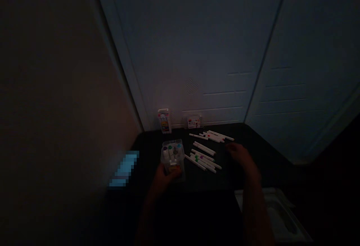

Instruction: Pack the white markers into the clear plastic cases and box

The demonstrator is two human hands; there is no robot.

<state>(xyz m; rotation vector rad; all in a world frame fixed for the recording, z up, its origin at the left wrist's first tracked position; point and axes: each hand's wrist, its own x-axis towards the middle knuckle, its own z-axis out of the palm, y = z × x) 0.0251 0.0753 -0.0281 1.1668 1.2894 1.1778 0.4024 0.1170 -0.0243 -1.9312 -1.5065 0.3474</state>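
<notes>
A clear plastic marker case [182,163] stands on the dark table with its lid up. Several white markers with purple, green, blue and grey ends show inside its top. My left hand [164,176] is closed around the front of this case, near a label on its wall. To the right lie loose white markers [204,161] in a lower group, with a pair [204,147] above them and another group [215,136] farther back. Beside these, my right hand [239,154] hovers with loosely bent fingers, and no marker shows in it. Dim light blurs its fingertips.
At the back of the dark table [264,152] stand an upright marker package [164,121] and a small box with a white label [194,122], both close to the pale wall. A white tray [292,219] is below at the right. A blurred bright patch [123,171] lies left.
</notes>
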